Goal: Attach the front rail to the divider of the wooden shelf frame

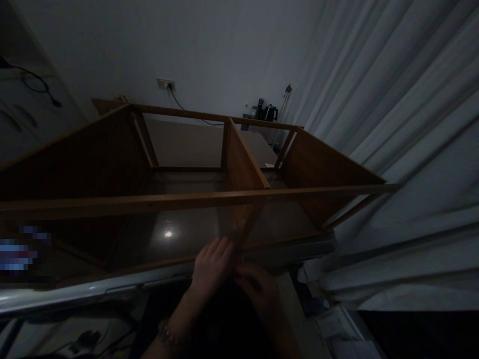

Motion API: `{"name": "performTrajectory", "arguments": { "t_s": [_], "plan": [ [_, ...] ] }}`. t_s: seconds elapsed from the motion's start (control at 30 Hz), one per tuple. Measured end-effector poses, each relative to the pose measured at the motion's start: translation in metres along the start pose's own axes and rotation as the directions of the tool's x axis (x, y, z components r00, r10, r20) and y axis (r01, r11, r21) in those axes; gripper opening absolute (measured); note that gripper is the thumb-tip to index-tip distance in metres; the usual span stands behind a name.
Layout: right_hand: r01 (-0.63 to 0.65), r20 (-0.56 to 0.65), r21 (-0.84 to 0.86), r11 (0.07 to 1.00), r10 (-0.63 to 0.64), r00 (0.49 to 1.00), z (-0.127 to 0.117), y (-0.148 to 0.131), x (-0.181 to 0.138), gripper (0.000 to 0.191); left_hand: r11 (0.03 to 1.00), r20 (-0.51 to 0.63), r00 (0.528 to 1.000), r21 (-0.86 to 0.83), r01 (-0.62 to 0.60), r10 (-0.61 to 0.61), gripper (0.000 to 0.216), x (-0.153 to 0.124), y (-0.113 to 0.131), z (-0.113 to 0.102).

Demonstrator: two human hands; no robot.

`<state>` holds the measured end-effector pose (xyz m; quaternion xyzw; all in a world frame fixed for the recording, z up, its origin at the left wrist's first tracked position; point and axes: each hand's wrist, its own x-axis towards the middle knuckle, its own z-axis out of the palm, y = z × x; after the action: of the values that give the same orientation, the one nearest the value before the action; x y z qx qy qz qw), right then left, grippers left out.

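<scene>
A brown wooden furniture frame (187,200) with side panels stands on a table, with an upright divider panel (245,159) in its middle. My left hand (211,263) is closed over the frame's lower front rail, beside the foot of the middle front post (252,219). Just below that joint, my right hand (260,291) has its thumb and forefinger pinched together at the rail's underside. Whatever is between those fingers is too dark to make out. A beaded bracelet circles my left wrist.
A grey-topped table (168,282) with a pale edge bears the frame. Long white curtains (411,149) hang at the right. At the back are a wall socket (165,84) with a black cord and a dark kettle (270,112). Cables lie below the table at lower left.
</scene>
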<state>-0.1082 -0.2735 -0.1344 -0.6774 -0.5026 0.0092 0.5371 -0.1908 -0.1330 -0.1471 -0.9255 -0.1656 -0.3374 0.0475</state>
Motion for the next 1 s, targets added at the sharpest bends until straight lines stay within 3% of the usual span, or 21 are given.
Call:
{"name": "performTrajectory", "arguments": {
  "t_s": [0.1, 0.2, 0.4, 0.53, 0.7, 0.83, 1.0],
  "plan": [
    [-0.061, 0.077, 0.024, 0.998, 0.059, 0.995, -0.001, 0.002, 0.000, 0.013, 1.000, -0.001, 1.000, -0.001, -0.012, 0.012, 0.018, 0.000, 0.000, -0.001],
    [-0.039, 0.146, -0.027, 0.999, 0.043, 0.988, -0.006, 0.002, 0.000, 0.019, 0.999, -0.023, 0.999, 0.021, -0.040, 0.040, 0.020, 0.001, -0.001, -0.003],
    [0.185, 0.106, -0.225, 0.957, -0.165, 0.981, -0.015, 0.004, 0.003, 0.023, 0.998, -0.026, 0.999, 0.050, -0.034, 0.035, 0.017, -0.001, 0.000, 0.002],
    [0.227, 0.038, -0.282, 0.932, -0.225, 0.974, -0.017, 0.004, 0.003, 0.020, 0.999, 0.003, 1.000, 0.033, -0.011, 0.011, 0.020, -0.001, 0.000, 0.004],
    [0.177, -0.016, -0.443, 0.879, -0.205, 0.979, -0.015, 0.003, 0.002, 0.029, 0.999, -0.031, 0.999, 0.033, -0.010, 0.011, 0.018, -0.001, 0.000, 0.004],
    [0.162, 0.038, -0.602, 0.782, -0.175, 0.984, -0.010, 0.002, 0.001, 0.038, 0.999, -0.023, 1.000, 0.031, -0.012, 0.013, 0.019, -0.003, 0.000, 0.005],
    [0.004, -0.020, -0.501, 0.865, -0.016, 1.000, 0.003, -0.001, -0.005, 0.041, 1.000, -0.015, 1.000, 0.028, -0.003, 0.003, 0.018, -0.002, 0.000, 0.003]
  ]
}}
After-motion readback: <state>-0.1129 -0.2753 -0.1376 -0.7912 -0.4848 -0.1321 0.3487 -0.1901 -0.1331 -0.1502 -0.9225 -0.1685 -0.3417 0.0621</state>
